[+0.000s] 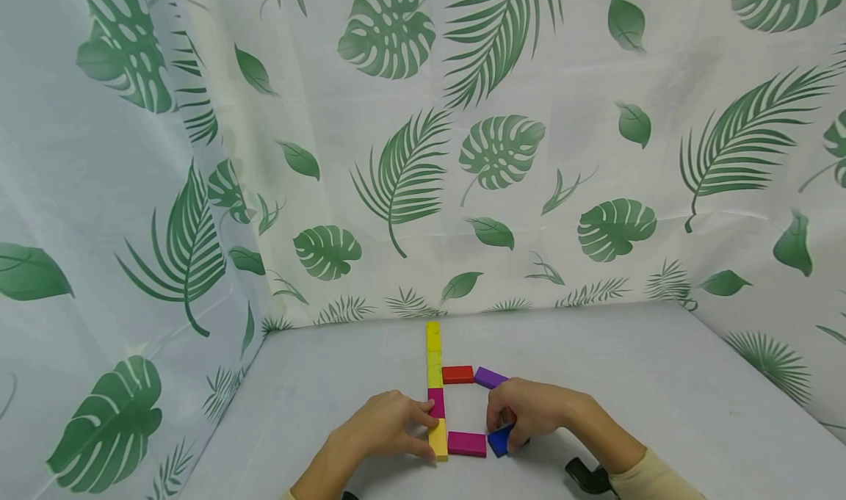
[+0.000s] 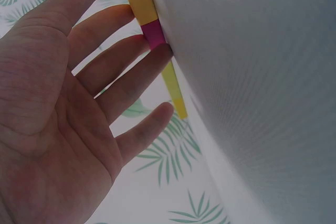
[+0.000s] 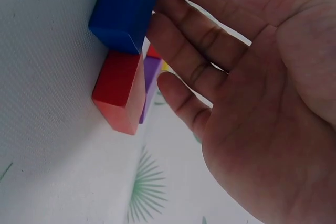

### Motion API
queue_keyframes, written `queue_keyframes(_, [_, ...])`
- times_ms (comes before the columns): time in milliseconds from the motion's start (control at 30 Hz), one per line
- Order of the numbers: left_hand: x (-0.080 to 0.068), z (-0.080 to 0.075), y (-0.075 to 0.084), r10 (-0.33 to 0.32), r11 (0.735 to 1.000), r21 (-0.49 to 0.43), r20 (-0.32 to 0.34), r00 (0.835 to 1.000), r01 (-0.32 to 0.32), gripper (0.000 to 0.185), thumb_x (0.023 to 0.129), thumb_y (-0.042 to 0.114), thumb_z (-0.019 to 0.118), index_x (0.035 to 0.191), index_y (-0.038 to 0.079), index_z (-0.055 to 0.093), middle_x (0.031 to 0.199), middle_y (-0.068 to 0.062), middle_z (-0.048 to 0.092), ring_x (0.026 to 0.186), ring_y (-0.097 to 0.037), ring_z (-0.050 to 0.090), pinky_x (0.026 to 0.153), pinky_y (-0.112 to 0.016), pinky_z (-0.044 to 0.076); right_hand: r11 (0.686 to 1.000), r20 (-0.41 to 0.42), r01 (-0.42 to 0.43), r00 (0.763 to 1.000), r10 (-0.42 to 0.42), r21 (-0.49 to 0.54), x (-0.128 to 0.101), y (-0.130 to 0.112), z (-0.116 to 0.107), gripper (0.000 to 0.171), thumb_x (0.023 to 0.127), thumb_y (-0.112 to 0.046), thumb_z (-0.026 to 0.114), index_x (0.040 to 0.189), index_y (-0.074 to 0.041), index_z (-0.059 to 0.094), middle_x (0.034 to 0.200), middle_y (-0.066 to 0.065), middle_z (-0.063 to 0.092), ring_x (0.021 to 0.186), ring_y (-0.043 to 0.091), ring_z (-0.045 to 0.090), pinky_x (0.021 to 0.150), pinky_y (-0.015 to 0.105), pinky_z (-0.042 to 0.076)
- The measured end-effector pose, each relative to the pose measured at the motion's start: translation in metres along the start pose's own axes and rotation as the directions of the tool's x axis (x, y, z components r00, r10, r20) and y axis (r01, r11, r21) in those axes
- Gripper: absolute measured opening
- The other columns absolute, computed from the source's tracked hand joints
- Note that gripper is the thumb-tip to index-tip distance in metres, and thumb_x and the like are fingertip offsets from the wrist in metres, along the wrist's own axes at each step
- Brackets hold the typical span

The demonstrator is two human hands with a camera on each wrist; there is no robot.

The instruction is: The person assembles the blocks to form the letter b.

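Observation:
A straight column of blocks runs away from me: two yellow blocks (image 1: 433, 353), a magenta block (image 1: 437, 396) and an orange-yellow block (image 1: 439, 445) nearest. My left hand (image 1: 390, 426) rests fingers against the column's left side, around the magenta and orange-yellow blocks, thumb by the near end. To the right, a red block (image 1: 457, 374), a purple block (image 1: 490, 377), a second red block (image 3: 116, 85) and a magenta block (image 1: 466, 444) outline a rounded loop. My right hand (image 1: 538, 412) pinches a blue block (image 1: 499, 441) at its lower right corner, partly covering it and the second red block.
The blocks lie on a pale grey table (image 1: 330, 368). White cloth (image 1: 284, 214) with green leaf prints hangs behind and at the sides. A black wrist device (image 1: 587, 476) sits at my right wrist, close above the table.

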State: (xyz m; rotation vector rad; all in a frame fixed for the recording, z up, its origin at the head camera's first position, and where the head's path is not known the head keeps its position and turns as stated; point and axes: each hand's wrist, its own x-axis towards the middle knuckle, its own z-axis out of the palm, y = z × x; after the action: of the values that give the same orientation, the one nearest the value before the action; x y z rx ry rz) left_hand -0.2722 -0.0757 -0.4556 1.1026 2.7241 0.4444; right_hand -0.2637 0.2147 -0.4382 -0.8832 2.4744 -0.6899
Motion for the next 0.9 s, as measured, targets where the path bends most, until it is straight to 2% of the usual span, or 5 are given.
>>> queue_keyframes(300, [0.0014,0.0009,0.0001,-0.017,1.000,-0.010,0.012,1.000,0.017,0.053,0.066,0.062,0.076,0.113,0.039,0.069,0.125,0.015,0.061,0.120,-0.007,0.055,0.098,-0.037,0.046,1.000,0.011,0.015,1.000,-0.015,-0.009,0.0017,0.0006,0.0011,0.024,0.078,-0.013,0.080,0.096,-0.027,0.072,0.088,-0.014,0.063,0.077,0.009,0.057,0.069,0.021,0.050])
queue_keyframes(767, [0.0005,0.0006,-0.0005,-0.009,1.000,-0.006,0.011,1.000,0.009,0.053,0.067,0.062,0.075,0.114,0.038,0.069,0.126,0.015,0.060,0.121,-0.007,0.054,0.099,-0.038,0.045,0.999,0.021,0.049,0.999,-0.049,0.000,0.0037,0.0041,0.0017,0.024,0.079,-0.015,0.079,0.097,-0.028,0.072,0.090,-0.015,0.063,0.078,0.007,0.058,0.069,0.021,0.050])
queue_keyframes(900, [0.0001,0.0000,-0.0007,-0.001,1.000,0.001,0.008,1.000,0.001,0.053,0.068,0.061,0.076,0.114,0.038,0.069,0.127,0.015,0.059,0.122,-0.008,0.054,0.100,-0.039,0.044,0.997,-0.014,0.077,0.997,-0.076,0.006,0.0032,0.0076,-0.0015,0.022,0.082,-0.018,0.076,0.102,-0.026,0.072,0.093,-0.014,0.065,0.080,0.006,0.058,0.070,0.021,0.051])
